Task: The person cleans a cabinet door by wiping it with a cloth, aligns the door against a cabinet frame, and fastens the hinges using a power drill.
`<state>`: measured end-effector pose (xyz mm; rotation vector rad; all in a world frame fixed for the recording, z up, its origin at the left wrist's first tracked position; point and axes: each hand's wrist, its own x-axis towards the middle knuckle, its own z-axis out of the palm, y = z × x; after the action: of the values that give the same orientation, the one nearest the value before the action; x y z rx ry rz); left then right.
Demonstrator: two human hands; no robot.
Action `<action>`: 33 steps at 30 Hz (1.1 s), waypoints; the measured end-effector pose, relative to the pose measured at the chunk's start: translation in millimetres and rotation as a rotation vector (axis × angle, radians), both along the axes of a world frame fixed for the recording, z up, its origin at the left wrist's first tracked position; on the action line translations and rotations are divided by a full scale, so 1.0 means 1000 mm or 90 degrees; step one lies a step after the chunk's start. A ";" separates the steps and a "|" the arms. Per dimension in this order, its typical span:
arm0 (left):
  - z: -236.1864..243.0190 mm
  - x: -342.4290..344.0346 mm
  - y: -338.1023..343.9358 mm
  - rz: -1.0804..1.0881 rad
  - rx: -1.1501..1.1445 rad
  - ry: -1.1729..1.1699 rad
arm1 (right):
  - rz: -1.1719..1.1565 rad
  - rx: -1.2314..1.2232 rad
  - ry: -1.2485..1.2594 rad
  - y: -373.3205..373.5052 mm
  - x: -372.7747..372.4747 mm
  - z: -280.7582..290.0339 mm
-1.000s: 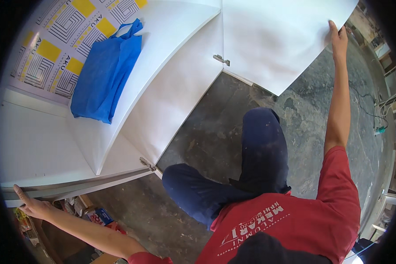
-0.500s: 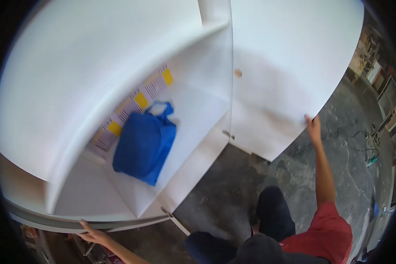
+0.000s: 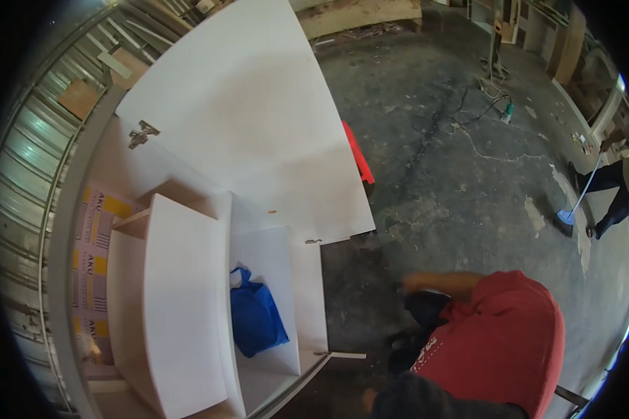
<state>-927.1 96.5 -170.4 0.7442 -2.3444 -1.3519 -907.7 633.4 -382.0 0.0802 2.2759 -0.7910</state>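
Observation:
A white cabinet with curved shelves (image 3: pixel 182 307) stands open, its broad door (image 3: pixel 251 98) swung out on hinges. A blue fabric bag (image 3: pixel 258 318) sits in a lower compartment. My right hand (image 3: pixel 416 283) is off the door, low over my dark-clad knee and the floor; its fingers are too dim to make out. Only a bit of skin of my left hand or wrist (image 3: pixel 370 399) shows at the bottom, near the cabinet's lower edge, mostly hidden by a dark shape at my head.
A red plastic piece (image 3: pixel 356 150) lies behind the door. Concrete floor (image 3: pixel 426 209) bears cables and a green tool (image 3: pixel 507 112). At right, another person (image 3: pixel 611 195) holds a broom (image 3: pixel 565 216). Boards lean along corrugated metal (image 3: pixel 28 209) at left and stand at the back right.
Both hands have come away from the cabinet's door and edge, the right one moving down toward my knee. The view has swung widely, now showing the workshop and the other person.

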 end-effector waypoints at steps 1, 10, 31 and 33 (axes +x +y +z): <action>-0.006 0.027 -0.002 -0.008 0.047 -0.092 | 0.180 -0.032 -0.082 -0.040 0.030 0.008; -0.082 0.309 0.086 -0.112 0.384 -0.432 | 0.414 -0.083 -0.075 -0.075 0.076 -0.063; -0.131 0.813 0.175 1.049 0.653 -0.088 | 0.870 -0.136 0.144 -0.517 0.226 0.121; -0.134 0.860 0.203 0.960 0.717 0.081 | 0.881 -0.312 0.135 -0.596 0.267 0.154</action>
<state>-67.0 299.7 -304.3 1.9432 -0.1999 -1.5304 -640.9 37.5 -228.2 -1.6416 1.6246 -0.5128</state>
